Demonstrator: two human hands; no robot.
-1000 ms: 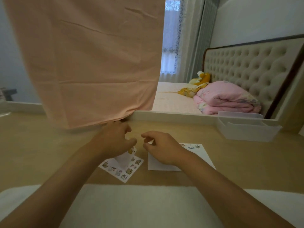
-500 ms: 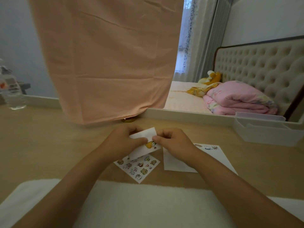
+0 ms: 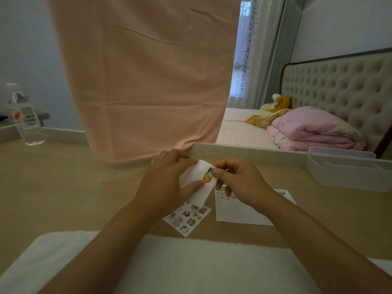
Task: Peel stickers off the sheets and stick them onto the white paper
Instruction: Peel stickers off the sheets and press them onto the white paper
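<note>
A small sticker sheet [image 3: 203, 194] is held above the table [image 3: 63, 187], gripped by the left hand [image 3: 167, 183] with the thumb pressed on its face. An orange sticker [image 3: 206, 177] on it is pinched at its edge by the curled thumb and forefinger of the right hand [image 3: 241, 183]. Below, a second sticker sheet [image 3: 187, 218] lies flat just beside the white paper [image 3: 237, 211], which is partly hidden by the right hand. A peach cloth [image 3: 144, 81] is hung behind. The small designs cannot be made out.
</note>
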